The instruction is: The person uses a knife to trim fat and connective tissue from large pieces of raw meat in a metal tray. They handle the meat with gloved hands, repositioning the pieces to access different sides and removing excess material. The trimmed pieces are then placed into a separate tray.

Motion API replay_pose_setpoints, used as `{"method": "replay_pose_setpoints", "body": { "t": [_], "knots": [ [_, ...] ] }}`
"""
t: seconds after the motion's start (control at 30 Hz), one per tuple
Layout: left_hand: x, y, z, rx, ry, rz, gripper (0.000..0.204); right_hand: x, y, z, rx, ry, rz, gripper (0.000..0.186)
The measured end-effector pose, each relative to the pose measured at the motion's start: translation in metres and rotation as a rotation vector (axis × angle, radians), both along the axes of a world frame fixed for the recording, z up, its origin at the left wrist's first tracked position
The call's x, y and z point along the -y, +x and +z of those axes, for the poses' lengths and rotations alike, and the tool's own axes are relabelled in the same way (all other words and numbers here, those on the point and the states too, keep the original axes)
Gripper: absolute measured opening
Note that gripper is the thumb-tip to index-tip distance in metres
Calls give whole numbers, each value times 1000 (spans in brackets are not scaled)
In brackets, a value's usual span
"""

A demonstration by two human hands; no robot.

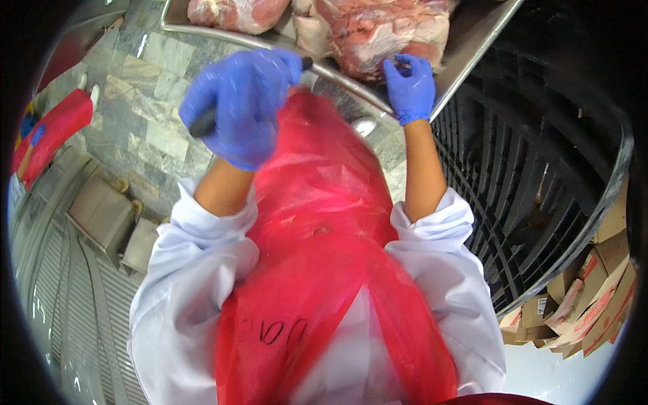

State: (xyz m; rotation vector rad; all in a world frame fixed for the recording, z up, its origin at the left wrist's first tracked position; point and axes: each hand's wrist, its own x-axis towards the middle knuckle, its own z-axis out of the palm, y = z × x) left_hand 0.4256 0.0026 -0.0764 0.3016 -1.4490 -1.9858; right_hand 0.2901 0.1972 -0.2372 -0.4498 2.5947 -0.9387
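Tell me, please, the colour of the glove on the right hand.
The glove is blue; it shows best in the head view.

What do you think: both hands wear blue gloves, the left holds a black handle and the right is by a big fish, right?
Not a fish: the head view shows the right hand by a big piece of raw meat. The rest is right.

Left hand [236, 108], blue-gloved, closed around a dark handle [203, 124]; right hand [411, 91], likewise gloved, at raw meat [385, 40] in a metal tray [474, 37]; red apron [314, 196] worn over white coat [189, 277]
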Motion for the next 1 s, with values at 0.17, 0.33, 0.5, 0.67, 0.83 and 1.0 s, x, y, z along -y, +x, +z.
{"method": "replay_pose_setpoints", "body": {
  "t": [0.17, 0.33, 0.5, 0.67, 0.83, 1.0],
  "knots": [
    [-7, -22, -2, -237, -47, 17, 33, 51, -14, 28, -643, -17, 254, 39],
    [17, 3, -2, -66, -81, 98, 43, 83, -34, 15, -494, -120, 188, 33],
    [25, 12, 1, -14, -46, 147, 43, 69, -79, 11, -277, -132, 250, 17],
    [26, 3, -2, -137, -116, -25, 39, 83, -138, 27, -202, -121, 235, 14],
    [17, -10, -17, -174, -172, -190, 39, 62, -102, 29, -74, -217, 138, 22],
    [0, -22, -46, -148, -173, -4, 31, 13, -70, -29, -130, -321, 91, 45]
  ]
}}
